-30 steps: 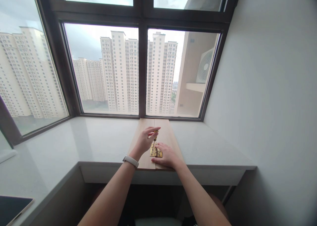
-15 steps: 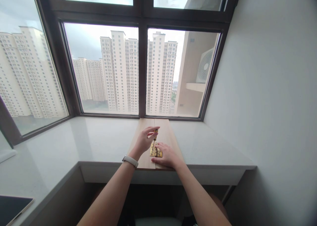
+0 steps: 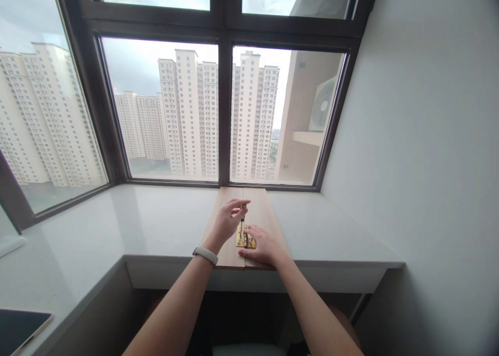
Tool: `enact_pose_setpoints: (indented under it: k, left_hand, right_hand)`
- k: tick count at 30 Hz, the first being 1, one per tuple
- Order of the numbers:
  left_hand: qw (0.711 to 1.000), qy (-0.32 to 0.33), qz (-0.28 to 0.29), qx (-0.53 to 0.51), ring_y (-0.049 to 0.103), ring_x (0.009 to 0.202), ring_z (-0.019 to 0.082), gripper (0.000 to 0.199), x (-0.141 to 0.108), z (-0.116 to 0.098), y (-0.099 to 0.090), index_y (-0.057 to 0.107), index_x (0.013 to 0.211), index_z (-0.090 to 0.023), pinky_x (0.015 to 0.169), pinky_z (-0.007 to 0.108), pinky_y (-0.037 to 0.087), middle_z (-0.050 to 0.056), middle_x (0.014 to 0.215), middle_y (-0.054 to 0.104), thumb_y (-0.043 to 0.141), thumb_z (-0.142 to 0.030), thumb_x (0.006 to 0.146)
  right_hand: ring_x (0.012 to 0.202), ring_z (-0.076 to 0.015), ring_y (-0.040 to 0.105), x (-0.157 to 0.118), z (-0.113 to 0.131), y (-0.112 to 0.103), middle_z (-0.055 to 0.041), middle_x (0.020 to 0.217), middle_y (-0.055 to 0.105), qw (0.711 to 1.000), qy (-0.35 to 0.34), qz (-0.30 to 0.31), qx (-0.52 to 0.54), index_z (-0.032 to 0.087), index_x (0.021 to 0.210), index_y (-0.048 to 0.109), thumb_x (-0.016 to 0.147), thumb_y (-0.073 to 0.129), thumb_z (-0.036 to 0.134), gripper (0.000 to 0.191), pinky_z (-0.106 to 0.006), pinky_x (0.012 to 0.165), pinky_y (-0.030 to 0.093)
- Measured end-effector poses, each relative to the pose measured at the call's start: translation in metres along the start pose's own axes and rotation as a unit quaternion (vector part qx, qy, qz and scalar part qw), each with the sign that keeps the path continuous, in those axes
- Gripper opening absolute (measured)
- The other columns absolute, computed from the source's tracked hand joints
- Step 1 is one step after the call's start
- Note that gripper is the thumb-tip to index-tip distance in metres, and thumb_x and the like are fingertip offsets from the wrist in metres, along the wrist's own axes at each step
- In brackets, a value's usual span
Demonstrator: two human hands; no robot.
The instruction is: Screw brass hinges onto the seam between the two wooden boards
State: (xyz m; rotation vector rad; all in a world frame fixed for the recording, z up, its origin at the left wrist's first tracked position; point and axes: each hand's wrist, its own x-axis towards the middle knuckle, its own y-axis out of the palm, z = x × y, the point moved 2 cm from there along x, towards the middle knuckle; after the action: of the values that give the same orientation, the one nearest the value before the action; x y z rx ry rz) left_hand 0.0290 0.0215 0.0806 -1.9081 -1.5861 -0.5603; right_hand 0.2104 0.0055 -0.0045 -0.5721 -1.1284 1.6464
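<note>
My left hand point(image 3: 230, 218) pinches the dark and yellow handle of a screwdriver point(image 3: 242, 222), its fingers partly hiding the grip. The thin shaft points down at the left leaf of a brass-coloured hinge point(image 3: 240, 240), standing nearly upright. That hinge lies open across the seam between two light wooden boards point(image 3: 228, 254); dark holes or screws dot its leaves, too small to tell which. From the right side my right hand point(image 3: 265, 245) holds the hinge against the boards, covering part of its right leaf, thumb and fingers at its near and far edges.
Both boards lie on a white counter point(image 3: 319, 241), reaching from its front edge to the window frame point(image 3: 224, 111). A dark-screened device point(image 3: 23, 327) rests at the lower left. On the right rises a white wall point(image 3: 421, 137).
The screwdriver's handle has shifted slightly left, and its shaft now stands more upright. My right hand stays on the hinge almost unmoved.
</note>
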Motion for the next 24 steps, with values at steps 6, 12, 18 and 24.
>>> enact_pose_setpoints:
  k: [6,12,18,24]
  left_hand:
    - [0.999,-0.009,0.031,-0.033,0.066,0.121,0.025,0.036,-0.0020,-0.0005,0.0024,0.068,0.133,-0.023,0.104,0.044,0.055,0.012,0.129,0.071,0.057,-0.033,0.100]
    - [1.000,-0.013,0.011,-0.023,0.073,0.098,0.021,0.033,-0.0013,0.0000,0.0022,0.074,0.124,-0.022,0.086,0.035,0.062,0.011,0.120,0.074,0.067,-0.034,0.095]
    - [0.999,-0.010,0.034,-0.008,0.069,0.116,0.024,0.037,-0.0021,-0.0028,0.0032,0.068,0.134,-0.024,0.099,0.038,0.058,0.011,0.132,0.070,0.059,-0.030,0.099]
    - [0.999,-0.012,0.033,-0.027,0.070,0.114,0.023,0.038,-0.0029,-0.0030,0.0041,0.067,0.135,-0.021,0.099,0.039,0.058,0.011,0.123,0.074,0.058,-0.028,0.099]
  right_hand:
    - [0.152,-0.0337,0.029,-0.0001,0.0002,-0.0003,-0.0070,0.163,0.039,1.000,-0.001,0.001,0.004,0.031,0.152,0.050,0.073,0.068,0.079,0.095,-0.049,0.125,0.020]
    - [0.152,-0.0340,0.029,0.0011,-0.0034,0.0017,-0.0072,0.164,0.038,1.000,0.000,-0.001,0.000,0.030,0.153,0.049,0.073,0.067,0.081,0.096,-0.049,0.125,0.021]
    - [0.152,-0.0337,0.030,0.0011,-0.0042,0.0025,-0.0078,0.164,0.039,1.000,-0.005,-0.005,0.000,0.029,0.153,0.049,0.073,0.067,0.081,0.097,-0.049,0.125,0.021]
    - [0.152,-0.0335,0.030,-0.0003,-0.0026,0.0012,-0.0071,0.164,0.039,1.000,-0.002,-0.003,0.000,0.030,0.153,0.050,0.073,0.066,0.082,0.096,-0.048,0.125,0.021]
